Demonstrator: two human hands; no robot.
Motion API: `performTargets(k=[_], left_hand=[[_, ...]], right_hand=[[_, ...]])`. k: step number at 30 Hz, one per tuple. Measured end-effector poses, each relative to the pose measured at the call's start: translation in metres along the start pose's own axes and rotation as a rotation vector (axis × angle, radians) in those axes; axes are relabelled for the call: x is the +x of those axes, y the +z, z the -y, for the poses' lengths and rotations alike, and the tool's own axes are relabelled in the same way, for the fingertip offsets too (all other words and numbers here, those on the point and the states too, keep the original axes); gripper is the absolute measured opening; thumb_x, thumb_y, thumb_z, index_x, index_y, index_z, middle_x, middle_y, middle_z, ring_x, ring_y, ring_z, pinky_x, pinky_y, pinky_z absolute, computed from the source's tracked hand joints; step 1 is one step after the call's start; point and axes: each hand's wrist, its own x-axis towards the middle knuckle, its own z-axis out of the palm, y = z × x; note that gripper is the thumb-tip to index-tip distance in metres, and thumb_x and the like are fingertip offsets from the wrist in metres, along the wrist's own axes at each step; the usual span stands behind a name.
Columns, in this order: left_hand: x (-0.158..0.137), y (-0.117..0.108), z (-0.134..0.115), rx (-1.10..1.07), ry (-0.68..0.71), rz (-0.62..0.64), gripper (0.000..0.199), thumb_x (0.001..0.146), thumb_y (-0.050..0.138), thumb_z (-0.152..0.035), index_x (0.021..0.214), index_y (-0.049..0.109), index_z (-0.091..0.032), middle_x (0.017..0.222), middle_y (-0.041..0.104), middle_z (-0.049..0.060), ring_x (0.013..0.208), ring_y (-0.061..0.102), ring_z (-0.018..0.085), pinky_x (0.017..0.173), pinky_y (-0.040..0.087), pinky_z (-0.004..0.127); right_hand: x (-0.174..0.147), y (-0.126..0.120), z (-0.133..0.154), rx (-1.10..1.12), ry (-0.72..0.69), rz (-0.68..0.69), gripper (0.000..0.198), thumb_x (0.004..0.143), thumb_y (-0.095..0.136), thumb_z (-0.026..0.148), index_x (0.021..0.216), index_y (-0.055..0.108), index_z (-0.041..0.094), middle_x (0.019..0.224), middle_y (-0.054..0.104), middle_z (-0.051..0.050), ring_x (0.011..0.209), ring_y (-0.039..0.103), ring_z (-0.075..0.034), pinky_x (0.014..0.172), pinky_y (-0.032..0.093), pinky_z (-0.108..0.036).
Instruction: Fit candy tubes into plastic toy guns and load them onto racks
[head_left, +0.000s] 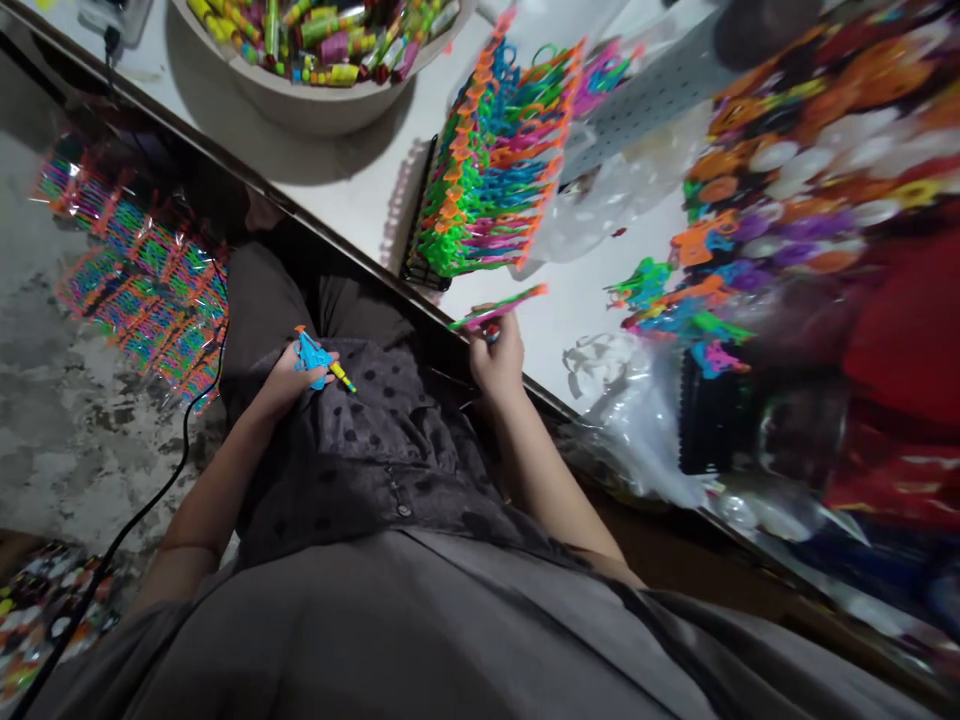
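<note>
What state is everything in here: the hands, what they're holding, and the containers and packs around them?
Left hand: closed, gripping.
Blue plastic piece: held, with a yellow piece sticking out beside it.
Right hand: closed, gripping.
Green-and-pink piece: held, blurred.
Bowl: open, heaped with colourful tubes.
Black rack: packed with bright plastic pieces.
Left-side packs: filled, in shiny clear wrapping.
Black cable: slack, curving.
</note>
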Motion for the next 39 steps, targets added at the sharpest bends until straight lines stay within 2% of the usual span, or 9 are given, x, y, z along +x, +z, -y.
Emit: performTargets(k=[3,6,9,12,17,24,30,35,39], left_hand=[[0.000,0.008,-0.002,0.048,0.017,-0.065,0.049,0.055,0.076,-0.021,0.095,0.049,-0.017,0.083,0.068,0.003,0.080,0.068,0.018,0.057,0.056,0.023],[0.003,0.011,-0.005,0.099,0.078,-0.103,0.052,0.052,0.077,-0.023,0.097,0.053,-0.016,0.076,0.068,0.003,0.070,0.067,0.017,0.041,0.046,0.017],[0.004,0.006,-0.008,0.175,0.195,-0.154,0.053,0.055,0.075,-0.028,0.103,0.057,-0.014,0.070,0.068,0.002,0.054,0.061,0.012,0.037,0.039,0.017],[0.004,-0.003,-0.011,0.326,0.321,-0.280,0.045,0.058,0.074,-0.030,0.098,0.060,-0.014,0.067,0.066,0.001,0.052,0.058,0.010,0.047,0.046,0.021],[0.007,-0.012,-0.020,0.622,0.446,-0.381,0.036,0.062,0.071,-0.029,0.093,0.058,-0.019,0.081,0.067,0.001,0.074,0.065,0.015,0.076,0.053,0.030],[0.017,0.002,-0.033,0.088,0.164,-0.206,0.065,0.058,0.075,-0.024,0.105,0.030,-0.026,0.092,0.062,-0.002,0.078,0.068,0.015,0.077,0.055,0.036],[0.018,0.007,-0.038,0.100,0.298,-0.142,0.060,0.058,0.078,-0.027,0.103,0.038,-0.024,0.097,0.065,0.002,0.083,0.069,0.017,0.086,0.053,0.038],[0.022,0.004,-0.032,0.145,0.421,-0.285,0.054,0.058,0.079,-0.031,0.101,0.047,-0.022,0.090,0.068,0.003,0.081,0.068,0.016,0.086,0.053,0.035],[0.026,0.004,-0.030,0.108,0.414,-0.338,0.050,0.059,0.077,-0.037,0.098,0.049,-0.021,0.092,0.067,0.003,0.078,0.066,0.014,0.076,0.055,0.031]], right_hand=[[0.014,0.017,-0.011,0.131,0.094,-0.213,0.024,0.082,0.043,0.029,0.102,0.052,0.017,0.095,0.058,-0.009,0.091,0.057,-0.019,0.088,0.046,-0.038],[0.030,0.040,-0.011,0.208,0.146,-0.311,0.027,0.082,0.042,0.028,0.104,0.053,0.016,0.093,0.058,-0.008,0.094,0.057,-0.019,0.094,0.044,-0.041],[0.039,0.057,-0.009,0.244,0.216,-0.368,0.028,0.078,0.044,0.027,0.102,0.053,0.015,0.091,0.058,-0.009,0.095,0.056,-0.020,0.095,0.043,-0.043],[0.041,0.064,-0.008,0.212,0.267,-0.395,0.027,0.076,0.046,0.028,0.098,0.054,0.014,0.090,0.057,-0.010,0.093,0.056,-0.021,0.092,0.044,-0.043],[0.043,0.070,-0.003,0.058,0.238,-0.383,0.021,0.072,0.043,0.022,0.088,0.054,0.014,0.090,0.057,-0.013,0.088,0.054,-0.022,0.087,0.045,-0.041],[0.046,0.064,0.005,0.134,0.304,-0.379,0.024,0.069,0.051,0.030,0.089,0.052,0.015,0.080,0.058,-0.008,0.070,0.051,-0.016,0.070,0.047,-0.032],[0.048,0.056,0.005,0.199,0.364,-0.338,0.031,0.066,0.057,0.036,0.089,0.052,0.017,0.081,0.060,-0.007,0.068,0.052,-0.016,0.066,0.046,-0.030],[0.050,0.058,0.014,0.182,0.406,-0.335,0.034,0.061,0.061,0.031,0.090,0.054,0.015,0.082,0.062,-0.008,0.068,0.054,-0.017,0.066,0.045,-0.030],[0.052,0.059,0.019,0.208,0.416,-0.342,0.037,0.060,0.062,0.029,0.093,0.055,0.014,0.083,0.063,-0.008,0.068,0.053,-0.016,0.065,0.043,-0.027]])
